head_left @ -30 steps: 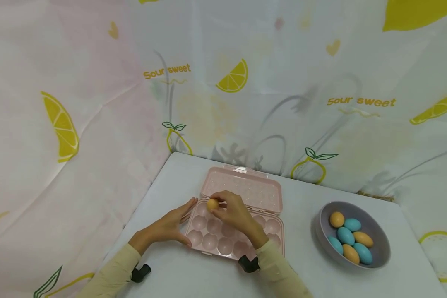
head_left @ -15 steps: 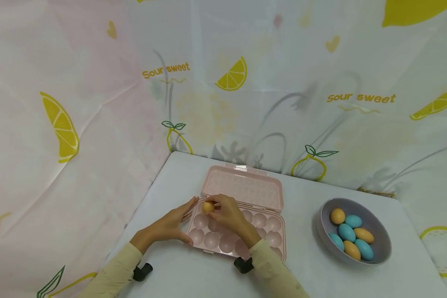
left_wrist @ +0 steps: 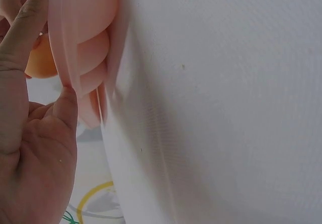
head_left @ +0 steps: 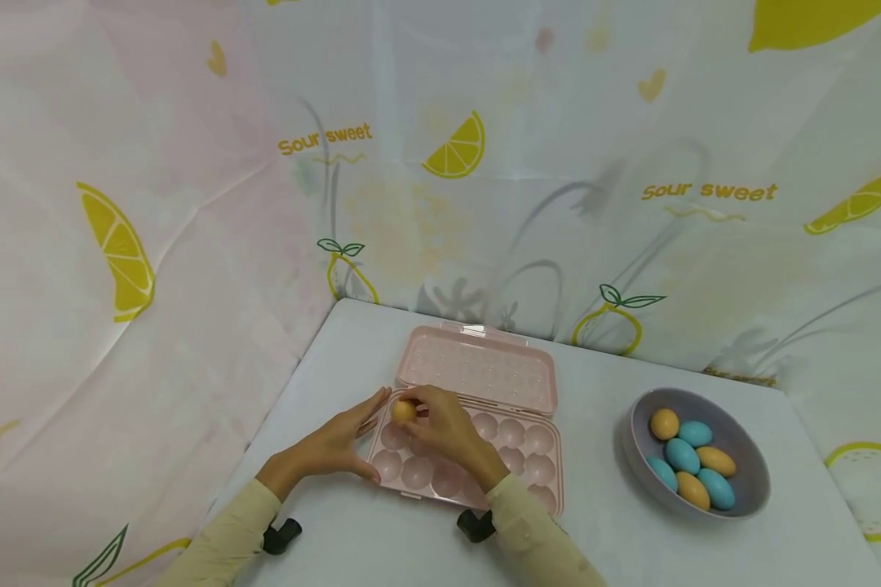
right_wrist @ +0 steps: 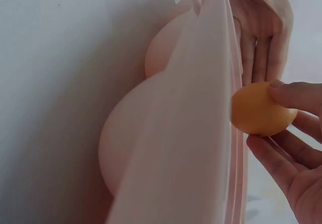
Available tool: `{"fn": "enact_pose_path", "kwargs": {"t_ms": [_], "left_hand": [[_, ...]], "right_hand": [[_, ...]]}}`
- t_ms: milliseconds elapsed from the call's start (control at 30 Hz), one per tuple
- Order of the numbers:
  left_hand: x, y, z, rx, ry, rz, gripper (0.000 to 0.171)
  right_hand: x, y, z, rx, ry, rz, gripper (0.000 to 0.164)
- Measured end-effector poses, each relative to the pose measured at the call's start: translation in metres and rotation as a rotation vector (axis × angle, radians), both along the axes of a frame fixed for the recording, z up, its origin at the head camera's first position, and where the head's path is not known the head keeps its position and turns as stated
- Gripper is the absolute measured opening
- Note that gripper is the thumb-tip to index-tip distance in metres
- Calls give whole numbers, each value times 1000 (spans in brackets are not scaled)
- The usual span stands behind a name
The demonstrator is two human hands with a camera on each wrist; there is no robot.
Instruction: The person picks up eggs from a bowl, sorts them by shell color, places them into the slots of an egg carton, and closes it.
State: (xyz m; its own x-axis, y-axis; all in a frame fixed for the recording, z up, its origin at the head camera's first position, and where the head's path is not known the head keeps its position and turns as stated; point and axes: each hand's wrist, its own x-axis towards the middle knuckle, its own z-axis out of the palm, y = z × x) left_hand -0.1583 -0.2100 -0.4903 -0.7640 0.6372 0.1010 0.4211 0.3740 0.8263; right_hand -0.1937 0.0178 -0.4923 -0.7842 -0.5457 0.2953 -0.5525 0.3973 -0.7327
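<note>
An orange egg [head_left: 404,411] is pinched between the thumb and fingers of my right hand [head_left: 446,425], over the back-left cell of a pink egg carton [head_left: 511,432]. In the right wrist view the egg [right_wrist: 259,110] overlaps the edge of the carton [right_wrist: 186,133], its long side pointing into the cell row. My left hand [head_left: 330,447] spans the carton's left end, fingers straight toward the back corner and thumb by the front corner. Close up in the left wrist view, that hand [left_wrist: 43,133] touches the carton's rim. My right hand and forearm hide some cells.
The carton's lid [head_left: 477,371] lies folded back behind it. A grey-purple bowl [head_left: 730,428] with several blue and orange eggs stands on the white table [head_left: 595,481] at the right. A lemon-print cloth [head_left: 529,163] hangs behind the table.
My right hand has carried the orange egg slightly left and down toward the back-left cell. The left hand keeps its place at the carton's end.
</note>
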Motion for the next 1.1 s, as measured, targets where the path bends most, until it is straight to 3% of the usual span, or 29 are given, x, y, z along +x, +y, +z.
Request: {"fn": "enact_pose_path", "kwargs": {"t_ms": [133,467,800,1000,1100], "left_hand": [[1,1,5,6,6,-7,122],[-1,-2,-4,46,-30,-17,123],[-3,-1,-4,51,-41,-19,125],[-1,-1,-3,68,-47,-21,125],[-7,-4,-16,52,-30,-24,127]], "right_hand": [[1,1,1,22,10,-40,36],[-6,-4,1,36,61,-82,31],[-9,-9,-3,119,20,-132,34],[-10,-13,-8,146,43,-163,33],[-10,-15,-10,141,42,-177,31]]}}
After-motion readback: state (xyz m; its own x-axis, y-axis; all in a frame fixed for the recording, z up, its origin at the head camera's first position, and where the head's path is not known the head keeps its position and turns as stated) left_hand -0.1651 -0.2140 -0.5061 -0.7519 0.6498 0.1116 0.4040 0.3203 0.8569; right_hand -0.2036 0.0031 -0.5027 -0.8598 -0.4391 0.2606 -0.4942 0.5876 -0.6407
